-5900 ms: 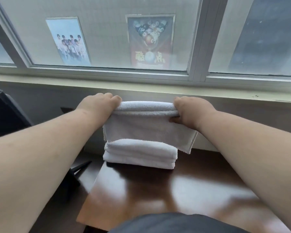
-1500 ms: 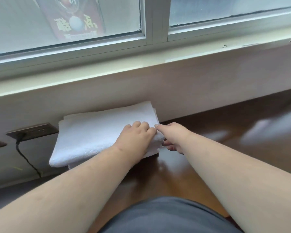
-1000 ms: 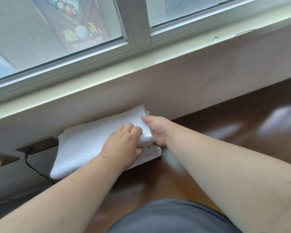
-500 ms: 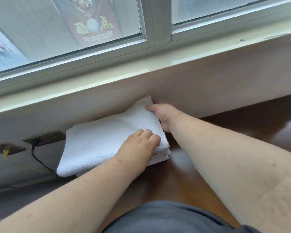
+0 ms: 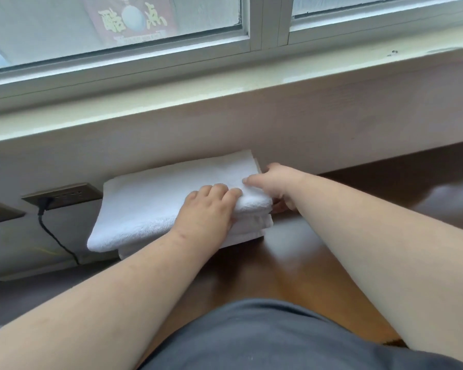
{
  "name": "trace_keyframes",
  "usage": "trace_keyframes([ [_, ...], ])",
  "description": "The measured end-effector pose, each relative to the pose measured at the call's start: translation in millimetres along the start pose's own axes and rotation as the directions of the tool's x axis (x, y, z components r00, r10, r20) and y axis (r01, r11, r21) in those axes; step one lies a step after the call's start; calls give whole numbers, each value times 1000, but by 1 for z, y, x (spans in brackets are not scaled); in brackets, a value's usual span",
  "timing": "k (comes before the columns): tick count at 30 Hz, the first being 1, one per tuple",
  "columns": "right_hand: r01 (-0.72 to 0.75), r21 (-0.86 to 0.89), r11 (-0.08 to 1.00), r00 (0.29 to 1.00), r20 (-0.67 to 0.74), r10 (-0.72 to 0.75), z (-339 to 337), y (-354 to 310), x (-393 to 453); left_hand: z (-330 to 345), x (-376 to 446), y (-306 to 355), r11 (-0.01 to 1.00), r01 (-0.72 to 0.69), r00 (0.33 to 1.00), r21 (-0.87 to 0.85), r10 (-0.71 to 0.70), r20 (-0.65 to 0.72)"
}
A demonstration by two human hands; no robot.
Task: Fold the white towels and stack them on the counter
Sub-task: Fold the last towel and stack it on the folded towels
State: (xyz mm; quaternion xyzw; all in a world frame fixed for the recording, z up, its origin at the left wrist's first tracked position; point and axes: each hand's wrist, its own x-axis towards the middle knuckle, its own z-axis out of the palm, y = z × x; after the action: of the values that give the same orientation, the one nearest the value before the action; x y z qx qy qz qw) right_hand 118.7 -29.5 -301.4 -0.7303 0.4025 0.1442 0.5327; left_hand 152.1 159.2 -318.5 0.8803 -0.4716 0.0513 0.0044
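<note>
Closest to the camera is a gray shirt (image 5: 265, 340), low in the middle of the view. Two bare arms reach forward from its sides over the brown tabletop (image 5: 300, 265), which is shiny.

The left hand (image 5: 207, 209) lies palm down on the stack of white towels (image 5: 155, 206). Its fingers (image 5: 219, 189) curl over the near right part of the top towel and press on it, but they are not closed around it. The right hand (image 5: 275, 182) is at the right end of the stack. Its thumb sits on the top towel and its other fingers go under the fold, so it pinches that end of the top towel.

The stack sits at the far left edge of the tabletop, right up against the wall (image 5: 305, 124). The top towel is folded and sticks out past the left side of the towels under it. Its left end hangs over the edge of the tabletop.

On the wall to the left of the towels is a dark outlet (image 5: 64, 194) with a black cord (image 5: 54, 236) plugged in, hanging down. Above the wall runs a pale sill (image 5: 225, 92). Past it is the window (image 5: 198, 30), and a red poster (image 5: 133, 18) shows through the glass.
</note>
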Motion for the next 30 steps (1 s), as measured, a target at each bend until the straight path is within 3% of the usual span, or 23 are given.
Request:
trace_keyframes([
  [3,-27,19,999,999,47,26,4,7,-9,5,-10,-7,1000,6,1000,13,-6,-3],
  [7,122,38,992,984,-133,-116,13,11,-13,2,-44,-39,997,60,998,44,-59,-20],
  [10,152,57,987,969,-206,-138,25,13,-16,0,-79,-77,987,161,985,-3,-160,-69],
  [14,163,102,981,963,-231,-136,39,13,-24,-7,-116,-121,949,307,951,73,-309,11],
  [16,204,44,978,955,-231,-189,41,15,-29,-10,-120,-126,930,350,930,113,-359,78],
  [20,256,-145,956,914,-286,-288,35,19,-31,-14,-114,-121,920,344,918,188,-371,141],
  [26,275,-187,943,892,-316,-323,38,27,-25,-28,-104,-136,930,257,958,261,-281,59],
  [30,244,-165,956,894,-343,-288,43,31,-19,-18,-107,-135,935,269,934,233,-312,173],
])
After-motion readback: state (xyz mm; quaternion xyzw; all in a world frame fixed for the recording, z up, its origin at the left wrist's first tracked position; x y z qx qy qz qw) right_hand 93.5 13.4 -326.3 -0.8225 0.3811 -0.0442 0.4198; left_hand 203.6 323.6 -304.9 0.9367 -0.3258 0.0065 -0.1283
